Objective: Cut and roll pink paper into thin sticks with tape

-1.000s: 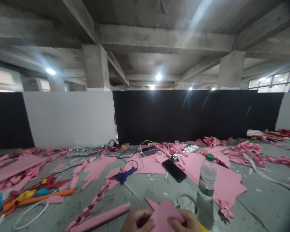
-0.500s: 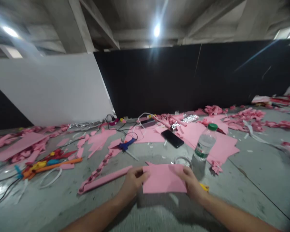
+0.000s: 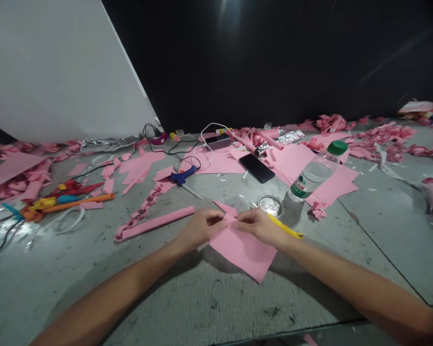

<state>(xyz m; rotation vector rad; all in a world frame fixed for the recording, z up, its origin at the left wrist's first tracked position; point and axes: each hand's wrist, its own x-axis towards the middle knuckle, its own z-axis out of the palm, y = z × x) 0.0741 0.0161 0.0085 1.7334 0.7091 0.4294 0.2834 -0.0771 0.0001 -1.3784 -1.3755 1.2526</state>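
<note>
I have the pink sheet (image 3: pixel 250 257) at the centre of my dial, just above the grey surface (image 3: pixel 187 302), one corner pointing to six o'clock. At its far edge the left hand (image 3: pixel 202 228) and right hand (image 3: pixel 259 226) nearly meet, each pinching paper between thumb and fingers; I judge that close grip steadies the edge while the rest hangs free. Those fingers hide the far corner, so I can't tell whether it is folded. A pink scrap (image 3: pixel 226 208) at eleven to twelve is partly covered by them, and the yellow-handled tool (image 3: pixel 286 228) at two is cut off behind the right hand. The bottle (image 3: pixel 315 173) stands between one and two, the phone (image 3: pixel 257 168) lies near twelve, and the rolled pink tube (image 3: pixel 159 225) is toward nine or ten, its contents unseen.
</note>
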